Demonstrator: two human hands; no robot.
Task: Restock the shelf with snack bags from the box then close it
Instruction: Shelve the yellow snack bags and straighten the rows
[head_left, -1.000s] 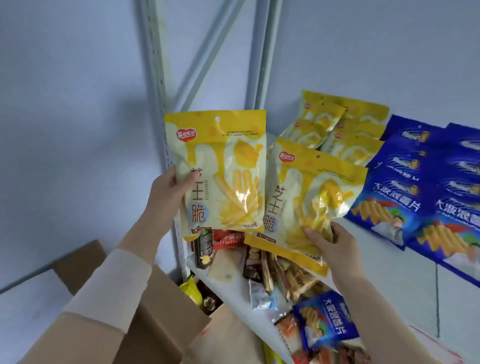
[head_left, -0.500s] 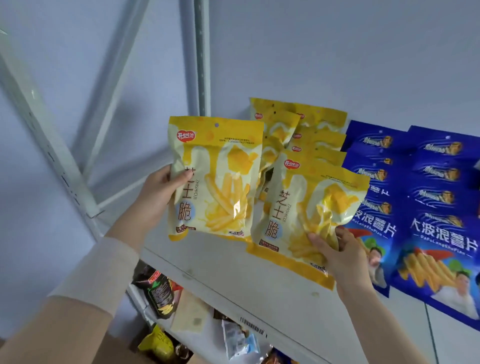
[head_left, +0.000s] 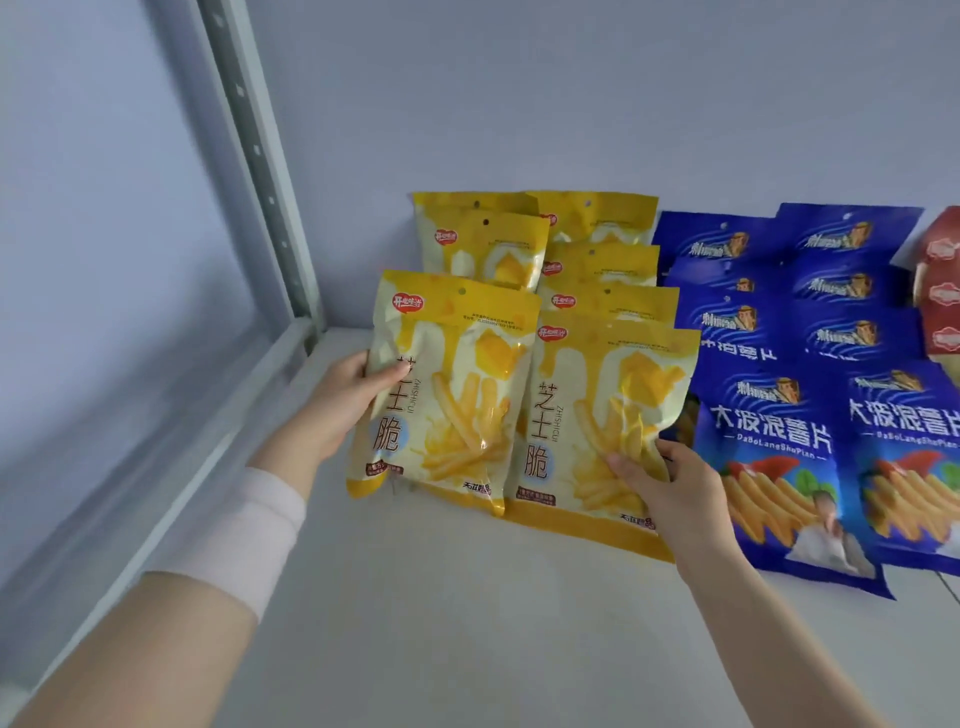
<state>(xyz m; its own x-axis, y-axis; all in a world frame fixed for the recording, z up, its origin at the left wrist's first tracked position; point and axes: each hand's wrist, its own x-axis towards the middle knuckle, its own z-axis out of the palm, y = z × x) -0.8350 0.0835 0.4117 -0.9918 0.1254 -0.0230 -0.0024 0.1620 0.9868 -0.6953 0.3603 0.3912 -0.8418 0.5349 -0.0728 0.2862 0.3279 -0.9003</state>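
Two yellow snack bags being placed at the front of the shelf (head_left: 467, 597). The left grip (head_left: 358, 400) is clamped on the side edge of the left bag (head_left: 452, 395), thumb on its face. The right grip (head_left: 670, 488) pinches the right bag (head_left: 597, 415) near its lower right corner. Both bags stand nearly upright, side by side, in front of the yellow stack (head_left: 597, 244); whether their bottom seams touch the shelf cannot be told. Blue bags (head_left: 769, 467) lie just beside. Judged light, puffy and slick, with brittle contents, the bags are best held at an edge or seam, never squeezed mid-face, and leaned back on the stack so they do not topple.
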